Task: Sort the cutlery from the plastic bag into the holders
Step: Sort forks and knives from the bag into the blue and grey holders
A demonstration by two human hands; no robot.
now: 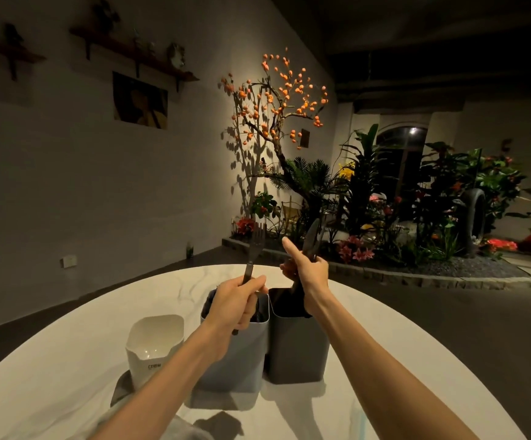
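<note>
We see left hand (pixel 235 300) gripping fork (pixel 255 249) upright; right hand (pixel 305 274), at 3 o'clock, holding cutlery (pixel 313 238) above holders (pixel 299 347).

A pale plaster wall (pixel 67 185) carried dark wooden shelves (pixel 137 57) and a dim unframed picture (pixel 140 101). A spotlit bare tree with orange blossoms (pixel 276 100) threw shadows on it (the ceiling stayed black). Leafy green plants with red flowers (pixel 416 201) filled a stone-edged bed on the dark floor (pixel 464 312).
</note>
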